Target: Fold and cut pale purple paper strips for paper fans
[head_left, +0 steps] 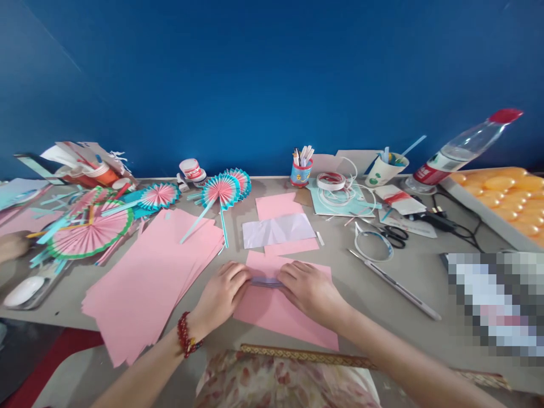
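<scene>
A narrow folded strip of lilac paper (pixel 266 281) lies across a pink sheet (pixel 289 317) near the table's front edge. Its left end is held under the closed fingers of my left hand (pixel 223 292), which has a red bead bracelet at the wrist. At the other end, my right hand (pixel 308 289) grips the strip with its fingers pressed together. Just beyond the hands, a creased lilac sheet (pixel 278 231) rests on another pink sheet (pixel 276 205). My fingertips hide both ends of the strip.
Pink sheets (pixel 148 277) are stacked at left, with pleated paper fans (pixel 220 191) behind. Pen cup (pixel 301 173), ribbon rolls (pixel 331 181), scissors (pixel 396 235), a pen (pixel 399 288) and bottle (pixel 459 153) stand or lie rightward. Another person's hand (pixel 15 246) is at far left.
</scene>
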